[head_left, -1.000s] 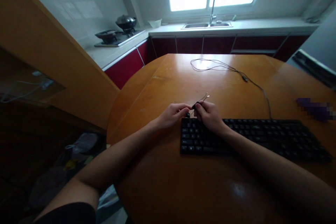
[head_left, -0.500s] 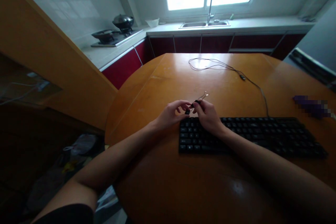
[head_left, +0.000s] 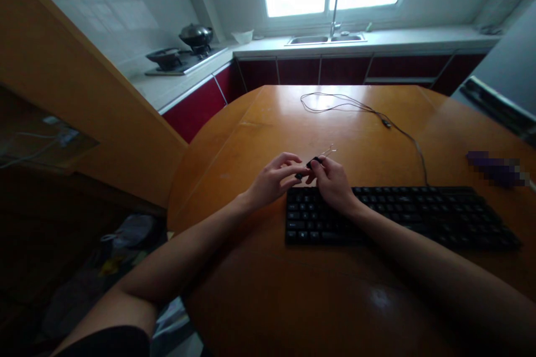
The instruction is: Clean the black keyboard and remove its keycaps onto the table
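Hands (head_left: pixel 274 177) hold wire tool (head_left: pixel 312 163), probable keycap (head_left: pixel 298 176) by keyboard (head_left: pixel 402 215) edge; tabletop (head_left: pixel 234 145) leftward.

The left hand (head_left: pixel 274 177) pinches a small black piece (head_left: pixel 298 176) while the right hand (head_left: pixel 334 183) holds a wire-ended tool (head_left: pixel 312 162)

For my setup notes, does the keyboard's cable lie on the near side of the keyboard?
No, the cable leaves the far edge of the keyboard and lies looped on the table beyond.

The left hand (head_left: pixel 271 179) has spread its fingers (head_left: pixel 291 170), which were bunched close together a second ago.
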{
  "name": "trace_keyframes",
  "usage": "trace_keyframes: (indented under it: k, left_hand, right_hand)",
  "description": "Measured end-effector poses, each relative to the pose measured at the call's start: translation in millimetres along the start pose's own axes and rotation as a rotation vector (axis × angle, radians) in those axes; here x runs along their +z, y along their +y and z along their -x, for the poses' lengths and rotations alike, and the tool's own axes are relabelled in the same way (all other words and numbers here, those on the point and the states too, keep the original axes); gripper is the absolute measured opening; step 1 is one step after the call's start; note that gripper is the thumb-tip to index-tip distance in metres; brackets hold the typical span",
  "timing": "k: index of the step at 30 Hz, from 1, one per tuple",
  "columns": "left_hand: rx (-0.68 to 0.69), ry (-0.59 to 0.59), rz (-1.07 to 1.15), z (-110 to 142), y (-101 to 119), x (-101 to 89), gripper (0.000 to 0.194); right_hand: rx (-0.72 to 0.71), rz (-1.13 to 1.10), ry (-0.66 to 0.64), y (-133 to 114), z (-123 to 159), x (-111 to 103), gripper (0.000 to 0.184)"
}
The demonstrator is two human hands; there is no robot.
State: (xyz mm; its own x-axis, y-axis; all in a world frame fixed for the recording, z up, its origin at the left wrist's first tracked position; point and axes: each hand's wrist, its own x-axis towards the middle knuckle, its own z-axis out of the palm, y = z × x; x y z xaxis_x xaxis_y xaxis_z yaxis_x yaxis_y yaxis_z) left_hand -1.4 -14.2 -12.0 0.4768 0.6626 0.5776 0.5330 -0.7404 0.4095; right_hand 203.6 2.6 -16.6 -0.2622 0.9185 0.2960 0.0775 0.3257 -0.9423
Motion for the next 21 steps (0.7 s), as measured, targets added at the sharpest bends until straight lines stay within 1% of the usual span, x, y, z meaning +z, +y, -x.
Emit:
trace_keyframes:
  k: [3, 7, 12, 15, 18, 21]
  left_hand:
    - [0.054, -0.010, -0.123, -1, 0, -2.7, 0.032]
    - [0.086, -0.019, -0.201, -2, 2, -4.1, 0.027]
    - [0.075, -0.050, -0.118, -2, 8, -2.5, 0.019]
    - [0.078, -0.044, -0.047, -2, 10, -3.0, 0.014]
    - [0.009, 0.049, 0.009, -6, 3, -10.5, 0.011]
    - [-0.164, 0.168, -0.002, -8, -21, -26.6, 0.014]
  right_hand:
    - [-0.015, 0.009, 0.007, -3, -1, 0, 0.035]
    - [-0.027, 0.006, 0.004, -4, -1, 0, 0.035]
    - [-0.044, 0.060, -0.007, -3, 0, -1, 0.037]
    - [-0.048, 0.088, -0.013, -2, 1, -2, 0.039]
    - [-0.027, 0.058, 0.004, -3, 0, -1, 0.041]
    - [-0.014, 0.026, 0.026, -5, 0, 0, 0.042]
